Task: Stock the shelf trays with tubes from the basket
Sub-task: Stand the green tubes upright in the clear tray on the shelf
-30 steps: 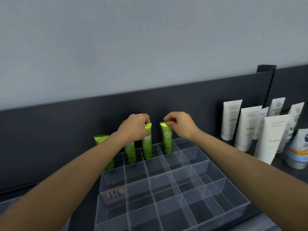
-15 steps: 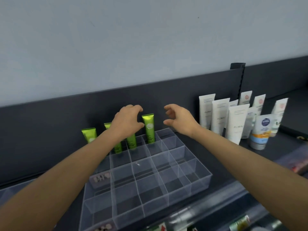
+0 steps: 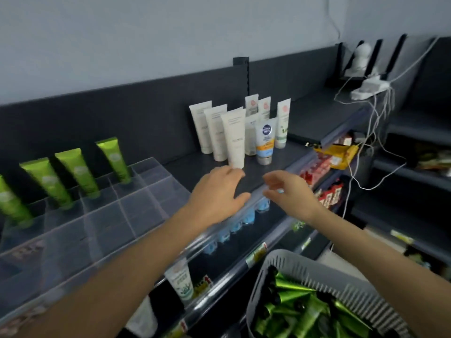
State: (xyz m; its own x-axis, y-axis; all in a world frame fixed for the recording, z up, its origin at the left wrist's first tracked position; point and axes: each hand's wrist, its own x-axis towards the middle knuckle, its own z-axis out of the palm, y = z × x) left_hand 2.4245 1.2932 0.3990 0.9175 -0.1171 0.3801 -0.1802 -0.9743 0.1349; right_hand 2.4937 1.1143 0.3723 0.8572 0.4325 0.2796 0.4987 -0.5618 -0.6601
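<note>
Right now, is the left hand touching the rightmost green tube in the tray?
Apart. The head view shows the left hand open, right of the tray, with empty compartments between it and the green tube.

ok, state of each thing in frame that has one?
left hand: open, empty, fingers spread over the shelf front.
right hand: open, empty, fingers loosely curved.
green tubes in the tray: four standing in the back row, crimped ends up.
clear tray: compartments in front look mostly empty.
basket: holds loose tubes, lying jumbled.
white tubes: standing upright on the shelf.
</note>
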